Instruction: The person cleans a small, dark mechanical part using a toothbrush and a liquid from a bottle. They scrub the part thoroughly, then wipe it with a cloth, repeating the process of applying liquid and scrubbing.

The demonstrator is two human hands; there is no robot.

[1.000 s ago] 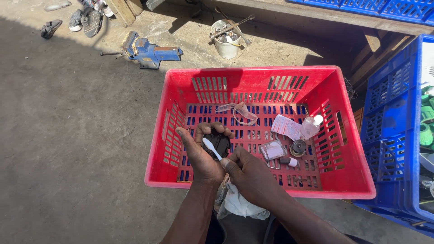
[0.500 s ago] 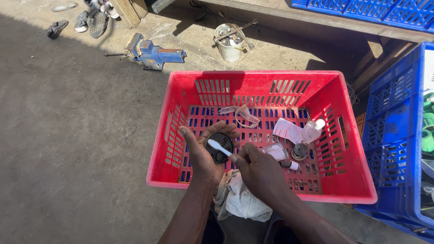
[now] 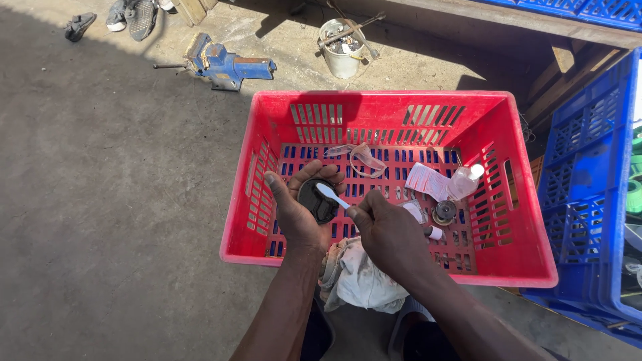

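The left hand (image 3: pixel 297 207) is turned palm up with the fingers curled. The right hand (image 3: pixel 388 230) is beside it, fingers pinched together, both forearms reaching forward.

Bright, hard sunlight falls from about one o'clock, casting a dark shadow across the far wall of the red crate (image 3: pixel 394 110). The picture is sharp throughout, with slight glare at three o'clock.

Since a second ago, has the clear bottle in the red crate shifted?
No. The clear bottle lies against the white paper near the red crate's right wall, same as before; only the camera view moved.
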